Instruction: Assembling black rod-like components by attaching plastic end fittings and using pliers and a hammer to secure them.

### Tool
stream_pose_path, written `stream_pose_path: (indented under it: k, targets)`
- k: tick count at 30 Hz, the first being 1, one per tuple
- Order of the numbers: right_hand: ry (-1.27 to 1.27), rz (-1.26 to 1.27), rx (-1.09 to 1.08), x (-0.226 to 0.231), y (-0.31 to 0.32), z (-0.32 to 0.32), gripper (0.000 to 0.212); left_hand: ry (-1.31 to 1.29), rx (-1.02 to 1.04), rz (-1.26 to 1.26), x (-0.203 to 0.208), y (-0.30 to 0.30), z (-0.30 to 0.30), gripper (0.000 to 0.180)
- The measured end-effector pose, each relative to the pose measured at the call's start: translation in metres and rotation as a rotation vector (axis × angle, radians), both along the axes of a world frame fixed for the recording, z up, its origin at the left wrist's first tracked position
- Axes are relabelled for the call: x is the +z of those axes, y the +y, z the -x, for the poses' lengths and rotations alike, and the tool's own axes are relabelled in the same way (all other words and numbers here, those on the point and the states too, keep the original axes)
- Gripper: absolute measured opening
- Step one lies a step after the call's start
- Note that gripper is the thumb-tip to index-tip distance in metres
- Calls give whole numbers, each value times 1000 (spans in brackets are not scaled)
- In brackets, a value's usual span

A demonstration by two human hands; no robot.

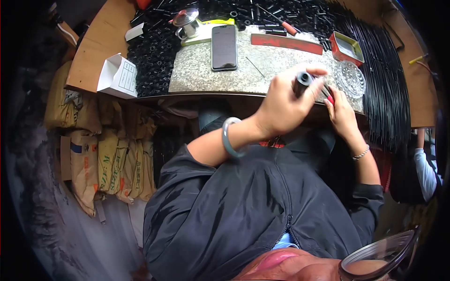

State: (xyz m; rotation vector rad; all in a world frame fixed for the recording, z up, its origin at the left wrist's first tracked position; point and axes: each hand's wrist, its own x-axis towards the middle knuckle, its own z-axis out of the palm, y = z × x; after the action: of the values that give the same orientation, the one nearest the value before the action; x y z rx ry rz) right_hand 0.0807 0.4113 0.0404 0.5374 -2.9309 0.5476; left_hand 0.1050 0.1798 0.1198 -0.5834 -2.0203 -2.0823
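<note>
My left hand (288, 100) is closed around a short black tube (303, 80), whose open round end shows. To its right, my right hand (344, 116) is wrapped round a red-handled tool (331, 99); its working end is hidden behind the left fingers. Both hands are close together above the front edge of a speckled stone slab (201, 79). A round clear glass dish (352, 78) sits just beyond the right hand. On the slab, a thin metal pin (255, 67) lies to the left of the hands, and a flat red bar (287, 43) lies beyond them.
A dark phone (224, 49) lies on the slab, with a metal cup (189, 25) behind it. Small black parts (150, 61) heap at left beside a white box (121, 77). Long black rods (389, 89) fill the right side, near a red tin (347, 48). Sacks (108, 161) stand below left.
</note>
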Motion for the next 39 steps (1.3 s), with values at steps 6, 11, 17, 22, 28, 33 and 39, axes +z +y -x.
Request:
stream_pose_path:
  k: [6,11,17,22,28,33,39]
  targets:
    - [483,-301,-101,-25,-20,20,37,74,38,127,-90,17,-34,36]
    - [510,5,15,-13,-49,-12,34,-17,36,191,-200,21,-63,39]
    - [480,307,-36,-20,-47,-46,23,127,-10,123,-143,22,-30,42]
    - [422,340,-4,-14,-56,-59,17,471,368,416,-24,-67,-20,60]
    - [275,437,108,-38,-89,-60,15,38,679,462,-65,-199,-107,42]
    - [143,418,249,-42,-120,-74,15,-652,877,679,-198,-217,-245,48]
    - [75,342,364,-50,-145,-85,15,-874,837,922,-333,-198,-373,56]
